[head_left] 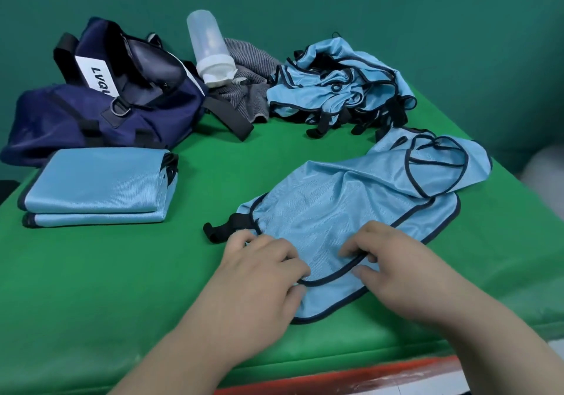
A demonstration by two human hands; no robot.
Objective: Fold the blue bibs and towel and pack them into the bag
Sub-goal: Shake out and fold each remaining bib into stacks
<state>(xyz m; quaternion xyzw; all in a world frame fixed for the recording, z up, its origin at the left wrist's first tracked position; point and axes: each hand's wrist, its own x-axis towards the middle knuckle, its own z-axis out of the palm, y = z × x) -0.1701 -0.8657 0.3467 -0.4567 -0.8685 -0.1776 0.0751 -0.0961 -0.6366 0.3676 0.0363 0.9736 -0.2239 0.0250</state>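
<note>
I note the navy bag [91, 113] at far left on the green surface [122, 287], slumped, with its top open. Just in front of it lie the folded bibs [94, 181], stacked flat, one on another. A translucent bottle [209, 46] leans on the grey striped towel [250, 58], which lies crumpled beside the bag. Right of the towel sits an unfolded heap of bibs [338, 83]. Nearest me, one bib [351, 199] lies spread out and rumpled. My left hand [259, 272] grips its near left corner with curled fingers. My right hand [396, 269] pinches the dark hem between thumb and fingers.
</note>
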